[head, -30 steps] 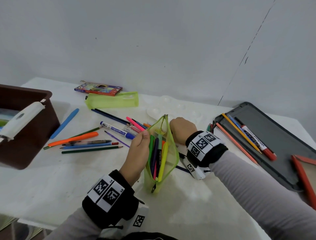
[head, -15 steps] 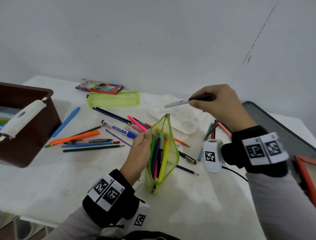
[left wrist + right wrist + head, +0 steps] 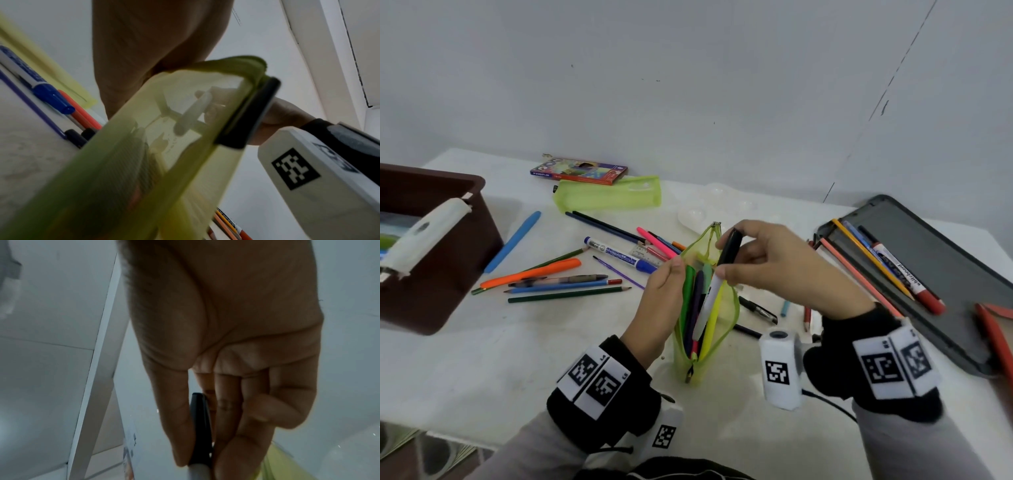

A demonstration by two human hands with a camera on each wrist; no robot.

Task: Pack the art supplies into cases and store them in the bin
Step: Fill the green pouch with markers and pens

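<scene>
A lime-green mesh pencil case [image 3: 724,318] stands upright on the white table [image 3: 482,359], unzipped, with several markers inside. My left hand [image 3: 661,298] grips its left edge and holds the mouth apart. My right hand [image 3: 774,260] pinches a white marker with a black cap [image 3: 727,253] by its cap end; the white barrel reaches down into the case. The left wrist view shows the case [image 3: 144,162] close up with the black cap [image 3: 246,113] at its rim. In the right wrist view my fingers [image 3: 232,434] pinch the marker [image 3: 200,426].
A brown bin [image 3: 431,240] stands at the left edge. Loose pens and pencils [image 3: 558,284] lie between bin and case. A second green case [image 3: 607,197] and a crayon box [image 3: 578,170] sit at the back. A dark tray [image 3: 928,267] with markers lies right.
My right hand picked a marker up from behind the case, lifted it, then swung it down into the case's mouth. My left hand kept holding the case.
</scene>
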